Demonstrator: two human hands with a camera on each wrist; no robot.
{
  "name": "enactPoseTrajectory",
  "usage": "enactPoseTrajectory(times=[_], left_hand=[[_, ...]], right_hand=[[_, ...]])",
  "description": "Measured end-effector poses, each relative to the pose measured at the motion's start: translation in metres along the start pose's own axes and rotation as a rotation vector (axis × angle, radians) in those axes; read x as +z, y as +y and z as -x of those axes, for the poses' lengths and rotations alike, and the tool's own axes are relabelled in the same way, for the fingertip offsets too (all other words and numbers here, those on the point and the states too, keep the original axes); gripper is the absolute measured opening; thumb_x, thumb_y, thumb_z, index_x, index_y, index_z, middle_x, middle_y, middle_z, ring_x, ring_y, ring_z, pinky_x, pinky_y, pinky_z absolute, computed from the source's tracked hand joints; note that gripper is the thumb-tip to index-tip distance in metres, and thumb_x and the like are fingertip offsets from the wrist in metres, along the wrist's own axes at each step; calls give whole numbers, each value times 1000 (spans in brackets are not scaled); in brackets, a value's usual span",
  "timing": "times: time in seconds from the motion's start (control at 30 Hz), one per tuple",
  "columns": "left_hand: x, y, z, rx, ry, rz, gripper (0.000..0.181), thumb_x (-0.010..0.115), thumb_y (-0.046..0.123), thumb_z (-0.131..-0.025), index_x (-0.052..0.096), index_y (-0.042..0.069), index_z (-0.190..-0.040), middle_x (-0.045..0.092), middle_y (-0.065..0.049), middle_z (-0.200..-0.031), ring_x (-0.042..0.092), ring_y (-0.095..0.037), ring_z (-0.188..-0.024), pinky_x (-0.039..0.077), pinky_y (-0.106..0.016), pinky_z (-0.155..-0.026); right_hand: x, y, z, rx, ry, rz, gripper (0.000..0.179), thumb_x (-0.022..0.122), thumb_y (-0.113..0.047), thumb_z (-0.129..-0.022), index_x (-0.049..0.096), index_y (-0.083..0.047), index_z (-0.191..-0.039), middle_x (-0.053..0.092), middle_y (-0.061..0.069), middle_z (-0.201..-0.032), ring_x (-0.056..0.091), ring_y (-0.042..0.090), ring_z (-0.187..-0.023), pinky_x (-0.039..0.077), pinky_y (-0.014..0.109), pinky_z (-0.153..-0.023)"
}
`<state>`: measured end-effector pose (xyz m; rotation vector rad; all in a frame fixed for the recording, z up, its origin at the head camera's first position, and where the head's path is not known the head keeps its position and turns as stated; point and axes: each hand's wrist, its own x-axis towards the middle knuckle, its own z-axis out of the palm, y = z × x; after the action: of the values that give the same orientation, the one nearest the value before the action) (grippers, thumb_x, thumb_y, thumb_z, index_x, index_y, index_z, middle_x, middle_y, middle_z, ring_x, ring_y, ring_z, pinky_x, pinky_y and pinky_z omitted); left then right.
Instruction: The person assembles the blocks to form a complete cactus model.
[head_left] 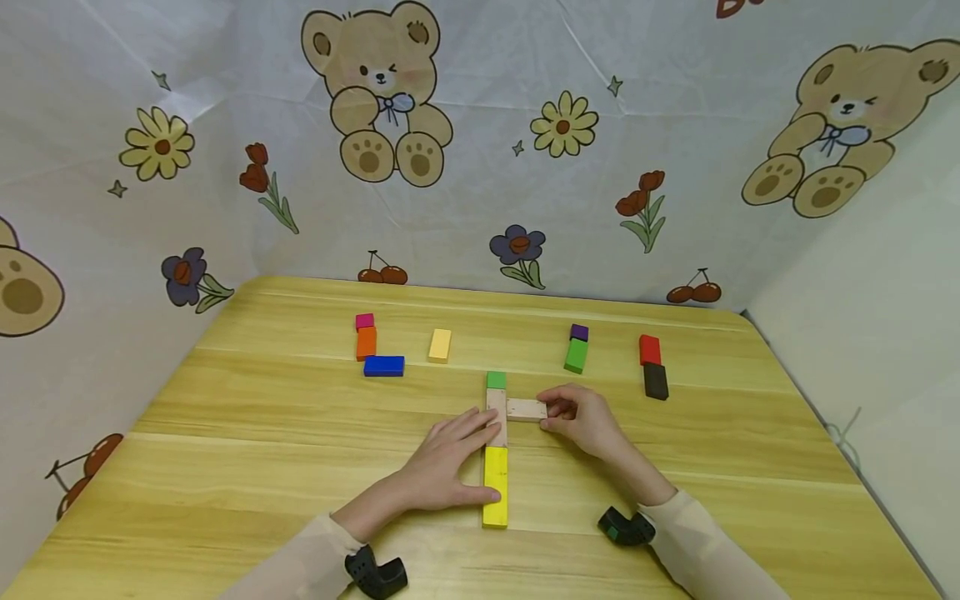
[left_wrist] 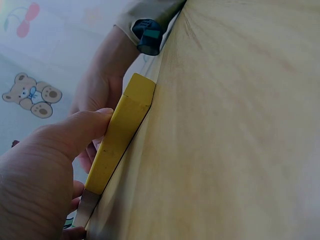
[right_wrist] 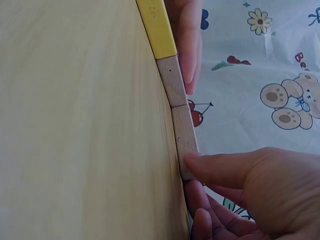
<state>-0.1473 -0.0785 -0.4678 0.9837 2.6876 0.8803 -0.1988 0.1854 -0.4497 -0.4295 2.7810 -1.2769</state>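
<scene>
A column of blocks lies flat on the table: a long yellow block (head_left: 496, 508) nearest, a plain wooden block (head_left: 497, 398) beyond it, and a small green block (head_left: 496, 380) at the far end. My left hand (head_left: 442, 467) rests on the column with spread fingers, thumb on the yellow block, fingertips on the wooden one. To the right, a second plain wooden block (head_left: 527, 409) lies crosswise, its end against the column. My right hand (head_left: 585, 418) pinches its outer end between thumb and fingers; the right wrist view shows that thumb (right_wrist: 215, 165) pressed on it.
Back left lie a pink block (head_left: 364, 321), an orange block (head_left: 366, 343), a blue block (head_left: 384, 367) and a pale yellow block (head_left: 439, 346). Back right are purple (head_left: 579, 332) and green blocks (head_left: 576, 356), then red (head_left: 650, 350) and black blocks (head_left: 656, 382). A printed curtain (head_left: 465, 217) hangs behind.
</scene>
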Motion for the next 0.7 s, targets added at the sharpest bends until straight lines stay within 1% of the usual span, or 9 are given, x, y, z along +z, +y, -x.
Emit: enactPoseTrajectory(times=[0.17,0.3,0.37,0.5,0.63,0.7], left_hand=[[0,0,0,-7,-7,-6,90,67,61,-83,32,18,-154,20,5,-164,15,-27,-152,19,-53,-118],[0,0,-1,7,5,1,90,67,60,-82,34,16,-154,22,3,-163,17,-28,-151,20,-55,-117],[-1,1,0,9,8,9,90,68,59,-82,34,15,-153,22,3,-163,17,-28,-151,20,-55,-117],[-1,1,0,9,10,13,91,68,59,-82,34,15,-153,22,3,-163,17,-28,-151,20,-55,-117],[0,0,0,6,8,13,91,68,60,-82,34,16,-154,22,3,-163,17,-28,-151,20,-55,-117],[0,0,0,5,7,15,91,68,60,-82,34,16,-154,22,3,-163,17,-28,-151,20,-55,-117]], right_hand=[[-6,1,0,4,-17,-27,35,80,-6,-79,70,-3,-112,68,11,-98,61,16,-80,50,21,-66],[-22,6,-1,-10,0,-42,39,79,-9,-81,68,-2,-117,67,15,-109,64,20,-85,51,22,-69],[-33,10,-1,-25,35,-35,39,78,-10,-82,67,-1,-119,66,18,-113,65,23,-87,52,22,-69],[-57,19,-1,-12,125,22,42,78,-11,-83,66,0,-122,64,20,-118,67,29,-89,52,20,-68],[-80,33,1,42,219,112,45,77,-14,-84,64,1,-124,64,23,-117,66,29,-87,50,18,-64],[-89,41,2,89,269,157,47,77,-17,-85,63,3,-125,64,24,-114,64,28,-85,49,17,-63]])
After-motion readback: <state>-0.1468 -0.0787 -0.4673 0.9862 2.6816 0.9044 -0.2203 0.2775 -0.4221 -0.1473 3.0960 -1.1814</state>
